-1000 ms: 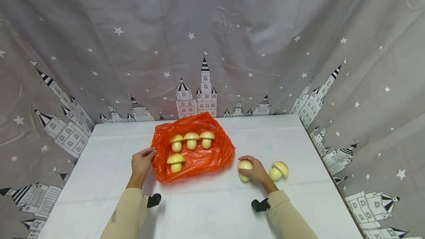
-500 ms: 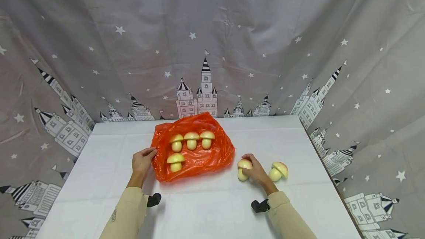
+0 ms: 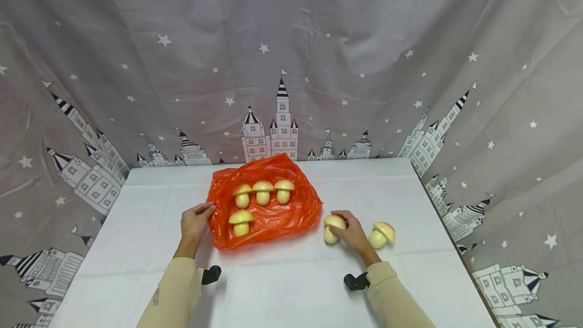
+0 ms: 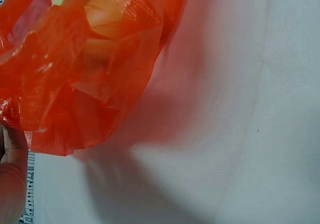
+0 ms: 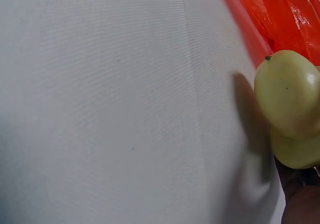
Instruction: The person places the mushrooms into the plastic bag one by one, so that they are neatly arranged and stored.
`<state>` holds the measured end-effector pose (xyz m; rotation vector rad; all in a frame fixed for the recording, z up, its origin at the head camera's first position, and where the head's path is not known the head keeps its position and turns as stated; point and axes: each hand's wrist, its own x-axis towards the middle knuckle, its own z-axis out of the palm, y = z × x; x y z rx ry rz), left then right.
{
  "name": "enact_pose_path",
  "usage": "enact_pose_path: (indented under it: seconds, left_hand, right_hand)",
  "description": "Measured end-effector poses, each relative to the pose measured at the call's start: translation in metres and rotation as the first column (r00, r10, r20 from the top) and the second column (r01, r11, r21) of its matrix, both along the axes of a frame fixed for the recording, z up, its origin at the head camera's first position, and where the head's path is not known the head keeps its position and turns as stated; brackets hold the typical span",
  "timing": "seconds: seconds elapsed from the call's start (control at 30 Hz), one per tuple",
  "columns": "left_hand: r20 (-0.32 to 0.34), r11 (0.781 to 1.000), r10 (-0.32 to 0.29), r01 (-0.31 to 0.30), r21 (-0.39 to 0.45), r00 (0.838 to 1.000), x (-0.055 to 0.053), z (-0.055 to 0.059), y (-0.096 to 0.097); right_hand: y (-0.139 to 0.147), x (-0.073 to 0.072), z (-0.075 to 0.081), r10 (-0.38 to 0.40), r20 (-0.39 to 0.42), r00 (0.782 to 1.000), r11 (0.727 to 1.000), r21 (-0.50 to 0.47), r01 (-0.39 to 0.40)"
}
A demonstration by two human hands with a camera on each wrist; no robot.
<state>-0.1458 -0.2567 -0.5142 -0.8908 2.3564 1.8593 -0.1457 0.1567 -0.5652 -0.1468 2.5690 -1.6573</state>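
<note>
A red plastic bag (image 3: 282, 221) lies with its mouth spread toward me. Several pale yellow mushrooms (image 3: 262, 194) show inside it, in a back row with one more nearer the front left. At the bag's left edge, my left hand (image 3: 194, 224) pinches the plastic between thumb and fingers. To the right of the bag, my right hand (image 3: 355, 234) grips a mushroom (image 3: 334, 221) by its side, cap facing away and stem toward me. In the right wrist view the mushroom's rounded stem (image 5: 287, 93) appears near the bag's red edge.
Another mushroom (image 3: 381, 235) lies tilted on the white tablecloth (image 3: 282, 287), just right of my right hand. A grey curtain (image 3: 291, 54) printed with castles and stars hangs behind the table and along both sides.
My right hand has shifted slightly away from me and left with the mushroom, bringing it a little closer to the bag. The left hand and the bag have hardly moved.
</note>
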Motion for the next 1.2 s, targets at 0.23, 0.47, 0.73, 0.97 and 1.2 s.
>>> enact_pose_path:
  seconds: [0.23,0.47,0.73,0.97,1.2]
  left_hand:
    - [-0.005,1.0,-0.023,0.023,-0.004,1.0,0.001,-0.001,-0.003]
    - [0.001,0.999,-0.032,0.032,0.006,0.999,0.003,-0.001,-0.004]
    - [-0.001,1.0,-0.016,0.016,0.017,1.0,0.002,-0.002,-0.004]
    - [-0.005,1.0,-0.027,0.027,0.01,1.0,0.0,-0.001,-0.004]
    - [0.009,1.0,-0.028,0.028,-0.006,1.0,-0.001,-0.001,-0.004]
  right_hand:
    - [-0.002,-0.003,0.006,-0.054,-0.045,0.998,0.999,-0.006,0.054]
    - [-0.009,-0.009,0.028,-0.097,-0.02,0.995,0.995,-0.039,0.096]
    - [-0.021,-0.004,0.071,-0.058,-0.063,0.996,0.996,-0.078,0.053]
    - [-0.027,-0.015,0.06,-0.068,-0.11,0.992,0.99,-0.133,0.053]
    - [-0.035,-0.025,0.048,-0.073,-0.12,0.99,0.986,-0.157,0.053]
